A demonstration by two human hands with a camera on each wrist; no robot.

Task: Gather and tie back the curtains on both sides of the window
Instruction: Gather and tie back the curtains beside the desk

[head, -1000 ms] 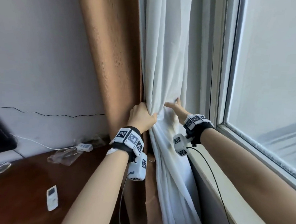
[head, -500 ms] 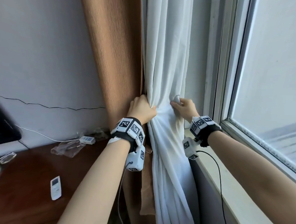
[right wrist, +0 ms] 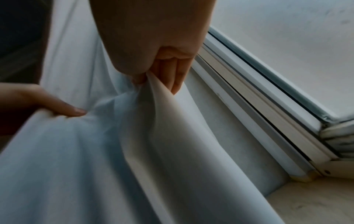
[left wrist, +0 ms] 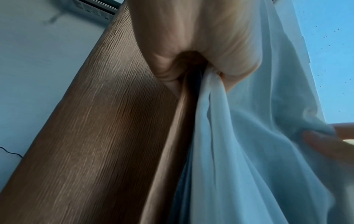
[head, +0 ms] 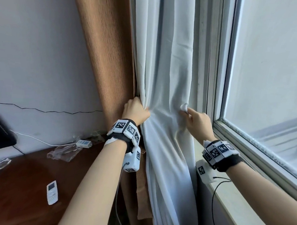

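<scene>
A white curtain (head: 166,64) hangs beside a brown curtain (head: 106,45) at the window's left side. My left hand (head: 135,110) grips the white curtain's left folds, right beside the brown one. My right hand (head: 195,119) pinches the white curtain's right edge near the window frame. The cloth stretches between both hands. In the left wrist view my left hand (left wrist: 195,45) clutches bunched white curtain (left wrist: 249,151) against the brown curtain (left wrist: 95,136). In the right wrist view my right hand (right wrist: 153,50) pinches a fold of white curtain (right wrist: 134,151).
The window pane (head: 272,67) and sill (head: 242,210) run along the right. A dark wooden desk (head: 18,182) at lower left carries a white remote (head: 52,191), a plastic wrapper (head: 63,152) and a white cable (head: 43,141). A grey wall (head: 35,53) stands behind.
My right hand has closed on the white curtain's right edge and drawn it rightward toward the window frame. My left hand has kept its grip in place.
</scene>
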